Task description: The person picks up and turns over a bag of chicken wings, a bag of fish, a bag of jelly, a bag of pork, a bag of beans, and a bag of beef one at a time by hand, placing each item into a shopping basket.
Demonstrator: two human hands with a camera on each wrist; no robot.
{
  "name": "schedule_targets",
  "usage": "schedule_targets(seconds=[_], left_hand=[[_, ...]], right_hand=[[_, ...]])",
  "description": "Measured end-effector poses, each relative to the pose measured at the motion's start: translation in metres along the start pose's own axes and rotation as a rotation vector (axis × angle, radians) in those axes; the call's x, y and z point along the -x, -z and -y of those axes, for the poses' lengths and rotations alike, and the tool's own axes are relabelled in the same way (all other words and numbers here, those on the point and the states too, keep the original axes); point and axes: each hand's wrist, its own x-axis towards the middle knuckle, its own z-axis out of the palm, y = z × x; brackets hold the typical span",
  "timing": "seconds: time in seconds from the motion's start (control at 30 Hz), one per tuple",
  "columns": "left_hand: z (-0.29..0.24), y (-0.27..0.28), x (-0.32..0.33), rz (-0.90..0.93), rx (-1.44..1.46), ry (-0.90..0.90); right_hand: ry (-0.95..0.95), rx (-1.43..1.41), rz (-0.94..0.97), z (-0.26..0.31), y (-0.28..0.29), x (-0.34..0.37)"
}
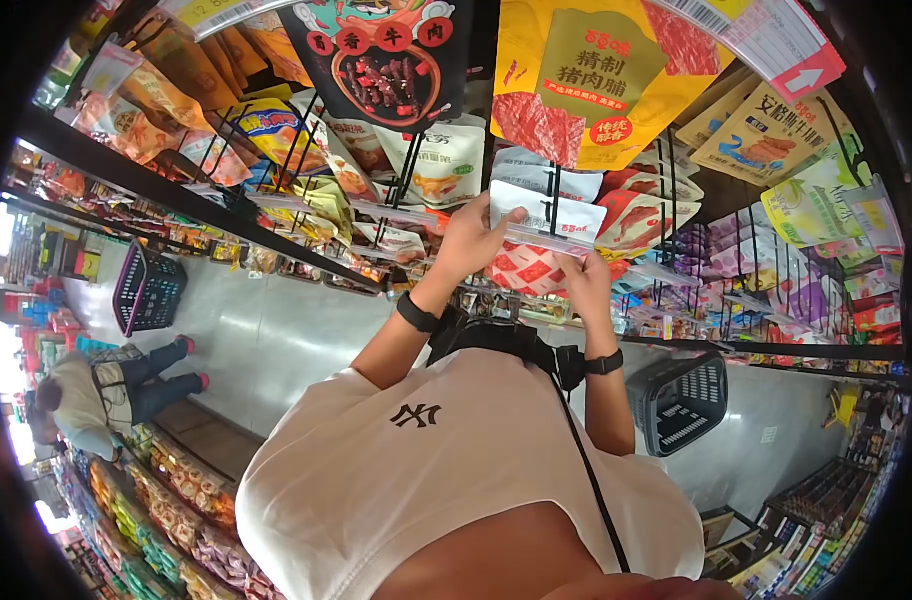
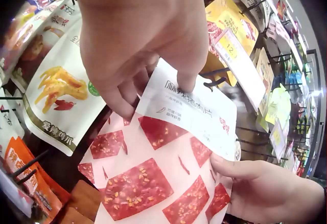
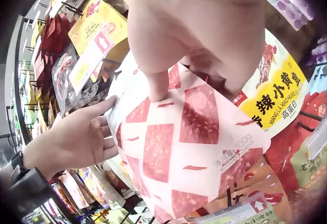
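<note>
A white jerky bag point(image 2: 135, 188) printed with red meat slices hangs at the rack in front of me, held by both hands. My left hand point(image 1: 471, 240) grips its upper left edge. In the left wrist view the left thumb point(image 2: 187, 82) lies on the white top band, with the other fingers curled at the side. Lower on the opposite edge, my right hand point(image 1: 588, 285) pinches the bag, its thumb point(image 3: 158, 86) on the printed front and its other fingers partly hidden behind. Similar white bags point(image 1: 547, 170) hang just behind this one.
Large yellow point(image 1: 616, 75) and black point(image 1: 376, 60) snack bags hang above. A chicken-feet bag point(image 2: 61, 88) hangs left of the jerky, beside metal hooks. Shopping baskets stand on the floor at right point(image 1: 678, 400) and left point(image 1: 148, 288). Another person point(image 1: 106, 400) stands at far left.
</note>
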Motion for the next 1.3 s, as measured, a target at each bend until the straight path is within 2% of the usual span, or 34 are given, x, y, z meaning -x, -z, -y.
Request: schedule_targets(seconds=[0.07, 0.17, 0.3, 0.37, 0.4, 0.5, 0.53, 0.6, 0.67, 0.7, 0.8, 0.93, 1.0, 1.03, 1.13, 1.3], left_hand=[[0.001, 0.003, 0.001, 0.008, -0.009, 0.003], [-0.006, 0.01, 0.01, -0.002, -0.055, -0.014], [-0.007, 0.019, 0.022, -0.02, -0.142, -0.061], [-0.005, 0.027, 0.029, 0.066, -0.212, -0.016], [-0.004, 0.03, 0.033, 0.112, -0.248, 0.004], [-0.005, 0.033, 0.049, 0.379, -0.449, 0.107], [-0.01, 0.031, 0.051, 0.51, -0.49, 0.148], [-0.019, 0.022, 0.052, 0.774, -0.577, 0.22], [-0.004, 0.01, 0.06, 0.925, -0.528, 0.152], [0.002, 0.002, 0.062, 1.006, -0.5, 0.121], [-0.004, -0.031, 0.067, 1.087, -0.51, 0.049], [-0.044, -0.083, 0.082, 1.063, -0.438, 0.0], [-0.047, -0.111, 0.094, 1.106, -0.441, -0.071], [-0.05, -0.128, 0.103, 1.129, -0.434, -0.103], [-0.061, -0.179, 0.141, 1.232, -0.358, -0.045], [-0.063, -0.275, 0.229, 1.402, -0.233, -0.03]], right_hand=[[0.035, -0.013, 0.015, 0.002, -0.003, -0.009], [0.127, 0.091, -0.061, -0.002, -0.009, -0.019], [0.054, 0.085, -0.084, 0.016, -0.015, -0.016], [0.054, 0.091, -0.078, 0.009, -0.014, -0.015], [0.077, 0.098, -0.016, -0.015, -0.01, -0.016], [-0.013, -0.097, -0.017, -0.032, -0.006, 0.002], [-0.045, -0.002, -0.067, -0.021, -0.001, 0.015], [-0.041, 0.037, -0.04, -0.037, 0.014, 0.032], [-0.062, 0.058, -0.003, -0.045, 0.036, 0.045], [-0.092, 0.057, 0.022, -0.043, 0.048, 0.056], [-0.132, -0.034, 0.011, -0.033, 0.079, 0.094], [-0.115, -0.085, -0.073, -0.041, 0.116, 0.151], [-0.174, -0.057, -0.097, -0.037, 0.136, 0.187], [-0.21, -0.042, -0.108, -0.03, 0.148, 0.208], [-0.266, 0.023, -0.199, -0.011, 0.181, 0.279], [-0.341, 0.057, -0.401, -0.018, 0.233, 0.422]])
